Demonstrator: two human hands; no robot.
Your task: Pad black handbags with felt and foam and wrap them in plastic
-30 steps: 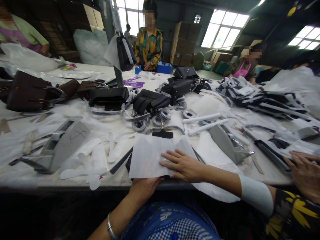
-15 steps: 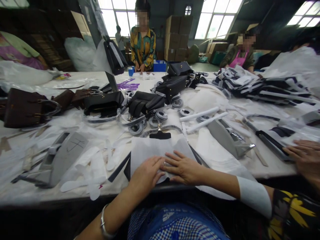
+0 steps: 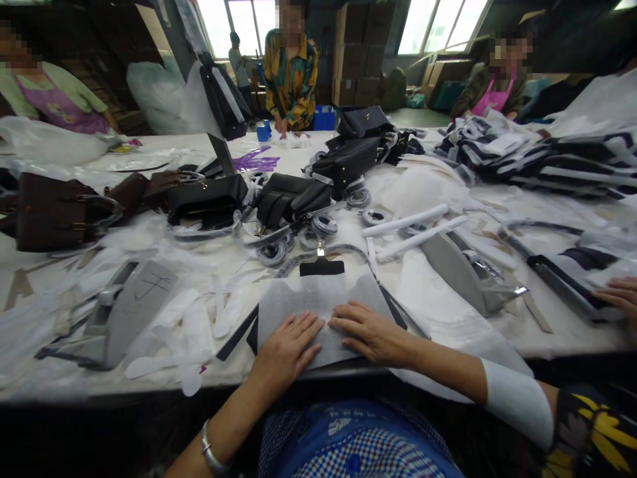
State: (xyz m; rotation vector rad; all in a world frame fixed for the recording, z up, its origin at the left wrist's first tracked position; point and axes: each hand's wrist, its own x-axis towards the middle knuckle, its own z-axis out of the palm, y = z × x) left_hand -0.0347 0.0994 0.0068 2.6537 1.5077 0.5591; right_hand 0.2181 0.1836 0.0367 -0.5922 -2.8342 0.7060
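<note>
A black handbag (image 3: 322, 267) lies flat at the table's front edge, with a white sheet (image 3: 318, 300) spread over most of it. Its dark flap with a metal clasp and a wrapped handle show beyond the sheet. My left hand (image 3: 288, 342) rests flat on the left part of the sheet, fingers stretched out. On the right part lies my right hand (image 3: 371, 332), palm down with its fingers spread a little. Neither hand grasps anything. Dark corners of the bag stick out at both sides of the sheet.
Grey tape dispensers stand left (image 3: 132, 312) and right (image 3: 468, 272). White cut-out pieces (image 3: 186, 345) lie beside the left one. Black handbags (image 3: 291, 199), brown handbags (image 3: 52, 212) and wrapped coils fill the middle. A co-worker's hand (image 3: 620, 295) is at far right; other people stand across the table.
My hands have moved apart from near contact at the sheet's middle, the left one slightly leftward. The sheet now lies flatter toward the front edge. The camera view has shifted slightly.
</note>
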